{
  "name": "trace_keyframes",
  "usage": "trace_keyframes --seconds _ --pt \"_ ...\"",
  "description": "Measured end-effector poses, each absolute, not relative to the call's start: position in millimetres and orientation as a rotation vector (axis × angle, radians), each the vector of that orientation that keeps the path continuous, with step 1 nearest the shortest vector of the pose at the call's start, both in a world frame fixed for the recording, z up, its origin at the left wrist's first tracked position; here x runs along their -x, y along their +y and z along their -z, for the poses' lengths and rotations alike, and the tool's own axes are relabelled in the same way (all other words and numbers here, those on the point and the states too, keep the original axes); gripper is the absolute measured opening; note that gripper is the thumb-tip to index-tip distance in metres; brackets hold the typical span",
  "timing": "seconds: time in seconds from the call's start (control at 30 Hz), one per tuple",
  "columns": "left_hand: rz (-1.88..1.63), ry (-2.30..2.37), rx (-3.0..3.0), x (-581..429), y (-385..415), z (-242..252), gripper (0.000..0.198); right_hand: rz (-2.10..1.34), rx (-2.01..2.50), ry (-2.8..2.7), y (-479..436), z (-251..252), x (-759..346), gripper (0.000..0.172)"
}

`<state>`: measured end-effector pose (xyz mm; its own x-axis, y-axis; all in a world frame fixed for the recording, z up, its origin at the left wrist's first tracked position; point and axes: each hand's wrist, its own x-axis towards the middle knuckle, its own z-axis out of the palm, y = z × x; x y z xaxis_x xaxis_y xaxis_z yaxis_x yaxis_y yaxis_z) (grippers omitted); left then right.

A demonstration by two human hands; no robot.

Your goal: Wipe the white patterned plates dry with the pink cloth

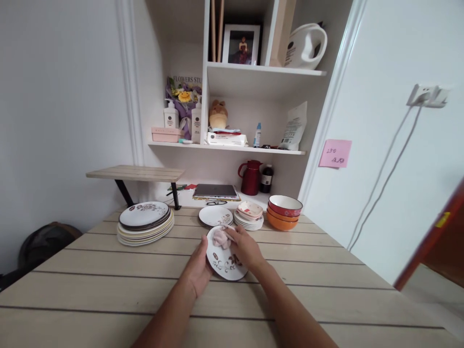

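A white plate [225, 267] with brown flower patterns and a dark rim is tilted up toward me above the table. My left hand [198, 267] grips it by its left edge, the thumb at the rim and the other fingers hidden behind. My right hand [246, 246] presses a crumpled pale pink cloth [221, 239] onto the upper part of the plate's face. Just behind lies a short stack of matching plates [215, 216]. Beside that stand small white plates [249, 223] with square pinkish dishes [250, 209] on top.
Larger plates [145, 227] are stacked at the left by a small raised shelf [136, 173]. Red and orange bowls [283, 213] are nested at the right. Glasses [216, 203], a laptop [215, 191], a red jug [251, 178] and a dark bottle [267, 179] sit at the back.
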<state>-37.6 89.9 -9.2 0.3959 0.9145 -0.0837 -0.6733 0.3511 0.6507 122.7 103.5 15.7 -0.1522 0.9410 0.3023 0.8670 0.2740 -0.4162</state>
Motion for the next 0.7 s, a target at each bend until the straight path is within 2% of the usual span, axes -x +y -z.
trace_keyframes --seconds 0.17,0.33,0.43,0.5,0.6,0.7 --pt "-1.130 0.564 -0.582 37.9 88.3 9.2 0.059 -0.279 1.630 -2.160 98.1 -15.0 -151.3 0.048" --pt "-1.159 0.530 -0.633 37.4 85.7 5.6 0.054 -0.478 1.541 -2.235 81.5 -26.0 -157.7 0.070" --pt "-1.176 0.508 -0.619 36.8 84.0 2.6 0.053 -0.566 1.405 -2.299 77.3 -30.8 -150.0 0.056" --pt "-1.177 0.493 -0.610 36.7 83.4 1.6 0.053 -0.485 1.397 -2.284 78.5 -29.1 -140.2 0.047" --pt "-1.173 0.498 -0.600 36.6 84.0 3.4 0.053 -0.286 1.488 -2.223 82.8 -22.8 -127.1 0.043" --pt "-1.201 0.519 -0.574 36.3 85.1 7.4 0.052 -0.262 1.462 -2.293 83.3 -21.1 -127.0 0.035"
